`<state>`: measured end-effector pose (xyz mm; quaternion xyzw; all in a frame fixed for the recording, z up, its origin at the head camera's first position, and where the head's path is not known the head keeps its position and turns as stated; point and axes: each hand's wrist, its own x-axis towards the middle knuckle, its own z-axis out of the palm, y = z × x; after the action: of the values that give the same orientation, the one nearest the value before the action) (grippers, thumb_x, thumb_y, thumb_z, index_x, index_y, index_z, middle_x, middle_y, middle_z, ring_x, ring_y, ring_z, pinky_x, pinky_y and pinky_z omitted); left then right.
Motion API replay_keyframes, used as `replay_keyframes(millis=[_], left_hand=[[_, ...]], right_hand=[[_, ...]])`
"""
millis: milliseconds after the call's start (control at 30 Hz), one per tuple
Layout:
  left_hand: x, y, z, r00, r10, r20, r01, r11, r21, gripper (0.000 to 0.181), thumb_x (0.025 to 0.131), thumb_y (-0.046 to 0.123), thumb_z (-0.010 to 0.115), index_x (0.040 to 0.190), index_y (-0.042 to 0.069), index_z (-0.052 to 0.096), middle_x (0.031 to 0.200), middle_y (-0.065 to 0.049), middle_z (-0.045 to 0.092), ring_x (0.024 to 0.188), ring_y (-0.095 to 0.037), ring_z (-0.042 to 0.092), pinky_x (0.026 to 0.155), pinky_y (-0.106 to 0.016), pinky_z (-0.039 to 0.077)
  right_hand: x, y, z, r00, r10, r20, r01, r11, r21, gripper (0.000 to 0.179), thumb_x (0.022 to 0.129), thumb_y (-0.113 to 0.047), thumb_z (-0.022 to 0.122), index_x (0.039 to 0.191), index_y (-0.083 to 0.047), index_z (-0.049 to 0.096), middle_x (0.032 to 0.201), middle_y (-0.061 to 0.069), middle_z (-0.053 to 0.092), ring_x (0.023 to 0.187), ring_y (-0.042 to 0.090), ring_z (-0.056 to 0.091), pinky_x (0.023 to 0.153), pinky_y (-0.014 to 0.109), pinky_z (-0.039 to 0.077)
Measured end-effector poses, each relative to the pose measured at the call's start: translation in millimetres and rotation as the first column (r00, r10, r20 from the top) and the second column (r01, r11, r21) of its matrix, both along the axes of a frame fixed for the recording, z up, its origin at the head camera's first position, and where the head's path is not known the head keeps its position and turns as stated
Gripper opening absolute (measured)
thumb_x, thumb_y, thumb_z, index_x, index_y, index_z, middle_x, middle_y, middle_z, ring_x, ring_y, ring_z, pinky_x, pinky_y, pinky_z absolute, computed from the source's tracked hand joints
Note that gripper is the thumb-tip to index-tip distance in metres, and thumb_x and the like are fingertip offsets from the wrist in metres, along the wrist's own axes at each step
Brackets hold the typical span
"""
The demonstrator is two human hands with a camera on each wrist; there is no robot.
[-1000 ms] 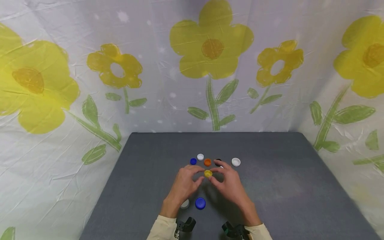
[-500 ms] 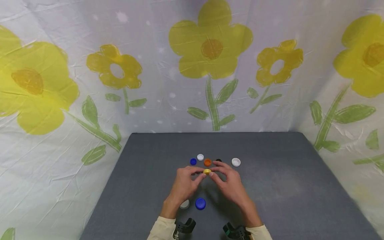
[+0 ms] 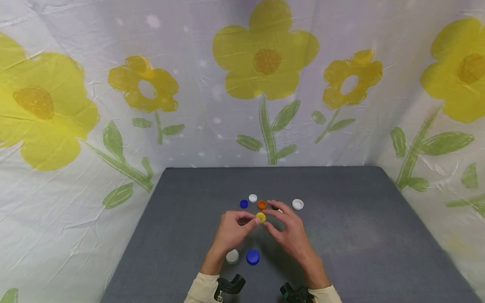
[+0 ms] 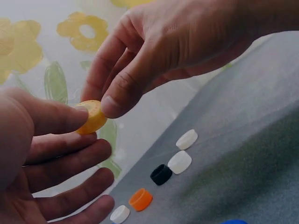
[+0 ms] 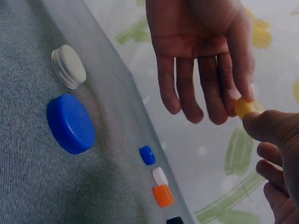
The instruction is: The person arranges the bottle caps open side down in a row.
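A small yellow bottle cap (image 3: 260, 217) is held up between both hands, above the dark table. My left hand (image 3: 232, 229) pinches it, thumb on its face and forefinger under it, other fingers spread in the left wrist view. From the other side my right hand (image 3: 289, 231) has its thumb and forefinger at the rim; in the left wrist view its thumbtip presses the edge of the cap (image 4: 92, 117). An orange cap (image 3: 262, 205) lies on the table just behind the hands. The black cap (image 4: 161, 174) shows in the left wrist view, overlapped by my right hand in the head view.
Behind the hands lie a small blue cap (image 3: 244, 203), a white cap (image 3: 253, 198) and, farther right, another white cap (image 3: 298, 204). Nearer the body are a whitish lid (image 3: 232, 256) and a larger blue cap (image 3: 253, 257). A flower-printed curtain (image 3: 204, 126) surrounds the table.
The yellow cap has been tipped between the fingers, edge-on half a second ago and face up to the head camera now. Both hands stay nearly in place; the right thumb has shifted slightly.
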<state>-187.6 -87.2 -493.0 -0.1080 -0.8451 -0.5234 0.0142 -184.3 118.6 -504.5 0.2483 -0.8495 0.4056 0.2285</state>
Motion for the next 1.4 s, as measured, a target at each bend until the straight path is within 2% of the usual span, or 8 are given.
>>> replay_keyframes(millis=[167,333,567,700,833,1000,1200,1400], left_hand=[[-0.5,3.4,0.5,0.999,-0.046,0.013,0.046,0.998,-0.043,0.022,0.091,0.041,0.073,0.098,0.021,0.079,0.091,0.007,0.077,0.084,-0.008,0.072,0.071,-0.028,0.057],[0.5,8.0,3.0,0.995,-0.087,-0.046,0.081,0.991,-0.106,0.028,0.093,0.039,0.072,0.111,0.018,0.077,0.100,0.002,0.077,0.086,-0.012,0.072,0.075,-0.031,0.059],[0.7,14.9,2.6,0.963,-0.210,-0.167,0.174,0.962,-0.210,0.026,0.090,0.022,0.077,0.116,0.020,0.075,0.113,0.003,0.075,0.102,-0.016,0.071,0.089,-0.040,0.057],[2.3,20.4,0.3,0.946,-0.261,-0.191,0.183,0.920,-0.348,0.021,0.088,0.022,0.079,0.108,0.023,0.078,0.105,0.009,0.076,0.098,-0.012,0.070,0.087,-0.035,0.057],[5.8,25.1,-2.8,0.933,-0.311,-0.182,0.184,0.845,-0.501,0.019,0.086,0.028,0.081,0.104,0.024,0.080,0.100,0.011,0.076,0.093,-0.009,0.068,0.084,-0.032,0.056],[8.4,30.7,-8.8,0.919,-0.370,-0.136,0.220,0.769,-0.601,0.018,0.083,0.029,0.083,0.101,0.025,0.080,0.095,0.013,0.075,0.088,-0.009,0.066,0.082,-0.029,0.054],[10.0,37.2,-18.7,0.908,-0.414,-0.067,0.283,0.724,-0.629,0.015,0.082,0.026,0.084,0.097,0.025,0.080,0.091,0.014,0.074,0.082,-0.001,0.064,0.077,-0.024,0.053],[13.3,42.2,-25.3,0.903,-0.423,-0.074,0.267,0.688,-0.675,0.012,0.078,0.025,0.086,0.088,0.026,0.080,0.082,0.013,0.072,0.072,0.000,0.057,0.070,-0.024,0.050]], right_hand=[[1.9,3.3,-0.5,1.000,-0.015,-0.022,0.015,0.999,0.036,0.032,0.083,-0.015,0.083,0.114,-0.019,0.074,0.137,0.002,0.061,0.129,0.023,0.056,0.099,0.048,0.050],[5.2,9.7,0.3,0.999,-0.042,-0.002,0.042,0.997,0.061,0.028,0.085,-0.019,0.082,0.112,-0.018,0.074,0.138,-0.001,0.060,0.127,0.023,0.059,0.097,0.048,0.052],[14.8,21.8,-0.7,0.996,-0.072,0.050,0.068,0.994,0.081,0.024,0.085,-0.021,0.082,0.108,-0.019,0.074,0.138,0.001,0.060,0.124,0.028,0.061,0.095,0.050,0.053],[22.4,28.7,-3.0,0.994,-0.068,0.080,0.057,0.990,0.130,0.023,0.083,-0.022,0.083,0.105,-0.020,0.075,0.135,0.005,0.063,0.123,0.028,0.062,0.094,0.049,0.054],[29.3,34.1,-8.4,0.990,-0.062,0.126,0.037,0.980,0.194,0.024,0.081,-0.021,0.085,0.103,-0.021,0.077,0.133,0.004,0.064,0.123,0.026,0.062,0.094,0.048,0.053],[33.8,38.1,-15.4,0.975,-0.054,0.214,-0.002,0.967,0.254,0.022,0.079,-0.021,0.086,0.099,-0.024,0.078,0.131,0.002,0.065,0.124,0.027,0.060,0.096,0.049,0.051],[35.5,40.2,-24.6,0.970,-0.036,0.239,-0.045,0.945,0.324,0.019,0.078,-0.020,0.086,0.095,-0.022,0.079,0.128,0.005,0.065,0.124,0.030,0.060,0.098,0.049,0.050],[37.2,39.7,-31.1,0.975,-0.009,0.220,-0.075,0.926,0.370,0.019,0.075,-0.018,0.087,0.092,-0.021,0.080,0.125,0.008,0.066,0.120,0.031,0.061,0.097,0.050,0.050]])
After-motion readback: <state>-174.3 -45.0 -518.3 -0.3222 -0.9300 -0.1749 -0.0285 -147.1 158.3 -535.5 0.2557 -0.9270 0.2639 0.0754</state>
